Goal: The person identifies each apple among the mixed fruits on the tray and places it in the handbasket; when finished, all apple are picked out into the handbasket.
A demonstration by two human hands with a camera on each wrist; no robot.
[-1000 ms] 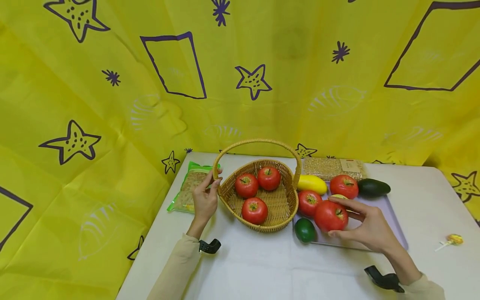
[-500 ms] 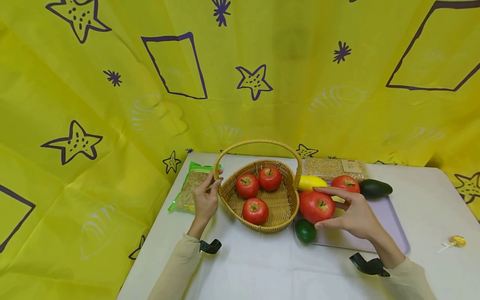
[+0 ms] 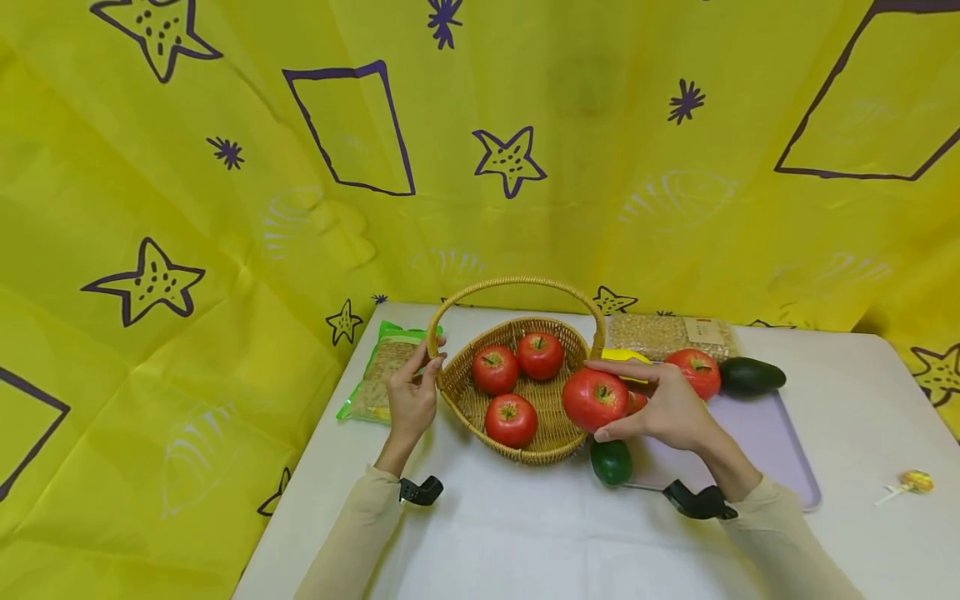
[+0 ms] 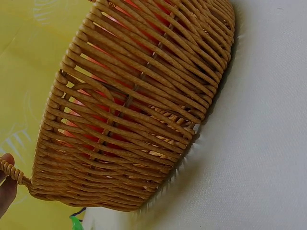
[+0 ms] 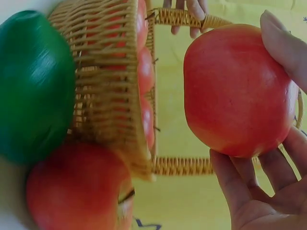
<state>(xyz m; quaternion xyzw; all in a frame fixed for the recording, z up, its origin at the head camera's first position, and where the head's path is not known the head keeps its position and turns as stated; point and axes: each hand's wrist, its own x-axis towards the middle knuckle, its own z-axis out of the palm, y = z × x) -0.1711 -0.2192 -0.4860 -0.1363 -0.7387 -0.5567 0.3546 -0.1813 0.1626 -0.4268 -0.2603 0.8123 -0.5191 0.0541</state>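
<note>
My right hand (image 3: pixel 675 410) grips a red apple (image 3: pixel 595 400) between thumb and fingers. In the head view this apple overlaps the right rim of a wicker basket (image 3: pixel 551 422); the right wrist view shows it above rim height, beside the arched handle (image 5: pixel 184 166). Three red apples, one of them nearest the front (image 3: pixel 512 422), sit inside the basket. On the basket's left side, my left hand (image 3: pixel 412 400) pinches the lower end of the handle. The left wrist view shows the woven wall (image 4: pixel 139 91) with red showing through its gaps.
Right of the basket lies a lilac tray (image 3: pixel 765 433) with a red apple (image 3: pixel 696 372), a dark green avocado (image 3: pixel 752 377), a green fruit (image 3: pixel 611 462) and a mostly hidden yellow fruit (image 3: pixel 626 356). Packets of grain (image 3: pixel 663 335) and brown food (image 3: pixel 375 392) lie behind; a lollipop (image 3: pixel 915 481) lies right.
My right hand has carried the apple leftward from over the tray to the basket's right rim. The left hand stays on the handle, and the basket has not moved.
</note>
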